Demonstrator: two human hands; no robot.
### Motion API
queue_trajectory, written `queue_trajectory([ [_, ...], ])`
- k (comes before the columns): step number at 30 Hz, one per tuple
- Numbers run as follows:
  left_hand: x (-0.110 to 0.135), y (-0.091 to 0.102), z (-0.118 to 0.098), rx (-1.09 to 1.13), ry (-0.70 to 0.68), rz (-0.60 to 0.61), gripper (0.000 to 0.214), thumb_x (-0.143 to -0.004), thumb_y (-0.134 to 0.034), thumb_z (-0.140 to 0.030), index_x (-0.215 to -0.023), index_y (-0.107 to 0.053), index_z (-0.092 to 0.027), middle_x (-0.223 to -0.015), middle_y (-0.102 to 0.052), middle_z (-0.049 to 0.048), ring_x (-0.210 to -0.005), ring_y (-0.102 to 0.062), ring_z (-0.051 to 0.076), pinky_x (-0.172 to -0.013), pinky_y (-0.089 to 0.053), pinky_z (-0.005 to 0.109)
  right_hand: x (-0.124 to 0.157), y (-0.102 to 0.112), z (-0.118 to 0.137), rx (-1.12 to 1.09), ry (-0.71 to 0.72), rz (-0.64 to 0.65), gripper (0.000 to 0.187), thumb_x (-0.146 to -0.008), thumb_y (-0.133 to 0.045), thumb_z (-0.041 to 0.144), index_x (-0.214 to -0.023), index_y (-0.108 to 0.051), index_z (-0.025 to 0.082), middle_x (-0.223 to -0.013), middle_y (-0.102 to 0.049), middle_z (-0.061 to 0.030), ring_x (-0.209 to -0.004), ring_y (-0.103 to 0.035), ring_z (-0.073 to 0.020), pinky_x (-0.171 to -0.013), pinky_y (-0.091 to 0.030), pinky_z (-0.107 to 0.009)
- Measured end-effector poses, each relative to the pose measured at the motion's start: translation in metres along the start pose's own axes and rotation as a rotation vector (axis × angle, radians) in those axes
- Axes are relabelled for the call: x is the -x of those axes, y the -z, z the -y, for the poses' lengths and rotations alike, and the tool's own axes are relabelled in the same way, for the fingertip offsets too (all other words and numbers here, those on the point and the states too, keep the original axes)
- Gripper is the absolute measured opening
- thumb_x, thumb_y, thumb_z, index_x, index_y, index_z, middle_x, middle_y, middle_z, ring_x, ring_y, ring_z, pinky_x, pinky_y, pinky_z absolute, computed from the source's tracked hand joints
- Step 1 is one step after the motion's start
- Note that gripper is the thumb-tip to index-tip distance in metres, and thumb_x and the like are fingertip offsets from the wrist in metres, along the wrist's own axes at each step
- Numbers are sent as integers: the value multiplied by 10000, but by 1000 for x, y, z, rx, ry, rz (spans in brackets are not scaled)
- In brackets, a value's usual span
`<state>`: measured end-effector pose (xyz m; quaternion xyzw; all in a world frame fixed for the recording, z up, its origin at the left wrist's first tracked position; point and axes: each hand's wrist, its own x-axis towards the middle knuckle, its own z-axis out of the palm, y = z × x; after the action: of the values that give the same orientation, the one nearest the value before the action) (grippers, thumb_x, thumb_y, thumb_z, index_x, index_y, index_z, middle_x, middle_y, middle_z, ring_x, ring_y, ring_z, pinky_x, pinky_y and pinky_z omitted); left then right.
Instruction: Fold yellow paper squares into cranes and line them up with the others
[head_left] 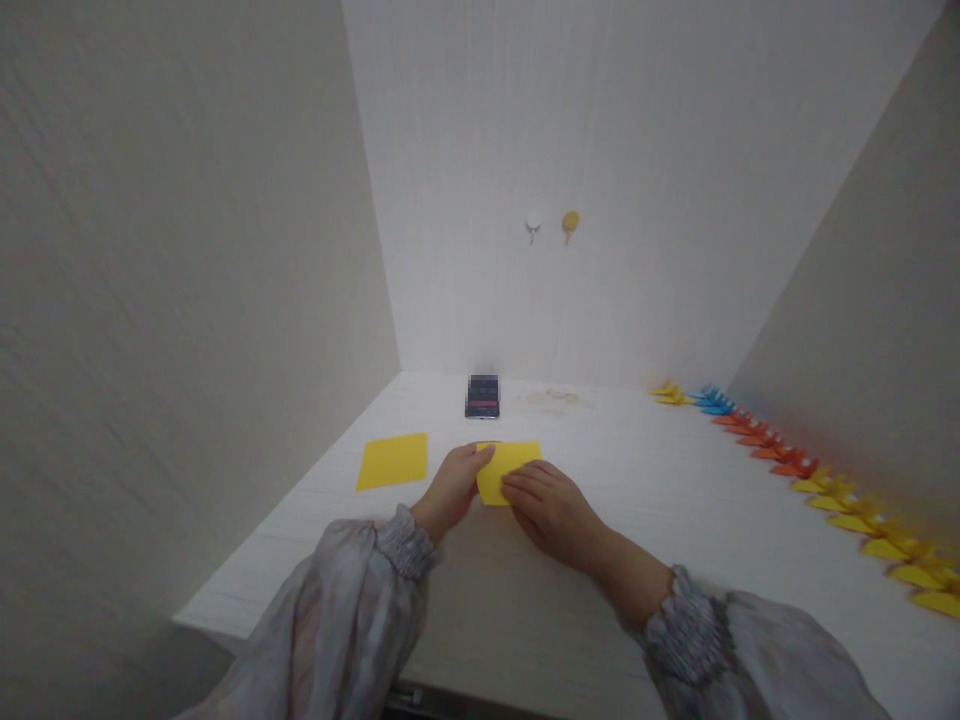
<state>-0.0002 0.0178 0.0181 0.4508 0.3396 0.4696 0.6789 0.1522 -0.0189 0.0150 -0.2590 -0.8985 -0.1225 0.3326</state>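
Observation:
A sheet of yellow paper [517, 456] is held up over the table between both hands. My left hand [454, 485] pinches its left edge, with the thumb on the front and the other fingers behind. Across the lower right part of the sheet lie the fingers of my right hand [551, 508], close together and bent against the paper; its thumb is hidden. Flat on the table to the left rests another yellow paper sheet [394, 461], apart from my left hand.
A phone [482, 397] lies beyond my hands near the back wall. Folded paper cranes in yellow, blue and orange [772, 440] line the right side of the white table [637, 470]. Two small hooks [570, 222] are on the back wall. Walls enclose the table left and right.

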Motion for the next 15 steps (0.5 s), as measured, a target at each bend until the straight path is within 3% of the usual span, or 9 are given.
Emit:
queue_trajectory([
  [5,-2,15,3,-65,-9,-28,368,-647,-634,-337,-948,-617,-125,-803,-673,70,-703,-606,163,-663,-455,276,2,-5,0,-111,4,24,185,-821,-433,142,-926,-580,179,-922,-641,-71,-846,-556,-166,-748,-452,-344],
  [8,-1,25,2,-110,0,28,346,-653,-635,-325,-948,-630,-146,-834,-673,63,-724,-605,155,-692,-453,277,4,-8,-1,-175,-101,-59,155,-813,-459,167,-903,-581,199,-925,-635,-66,-833,-561,-155,-742,-458,-331],
  [12,2,31,-1,-170,48,162,306,-668,-622,-307,-934,-646,-159,-849,-670,61,-725,-608,152,-690,-458,272,4,-10,-3,-172,-247,-185,57,-766,-531,224,-777,-581,201,-1094,-561,-91,-1011,-499,-208,-840,-412,-396],
  [15,4,28,-3,-208,56,180,284,-663,-629,-282,-914,-653,-150,-827,-669,58,-701,-605,138,-676,-458,256,4,-11,-5,-214,-380,-132,73,-765,-530,240,-745,-580,191,-1048,-581,-91,-956,-525,-209,-813,-420,-374],
])
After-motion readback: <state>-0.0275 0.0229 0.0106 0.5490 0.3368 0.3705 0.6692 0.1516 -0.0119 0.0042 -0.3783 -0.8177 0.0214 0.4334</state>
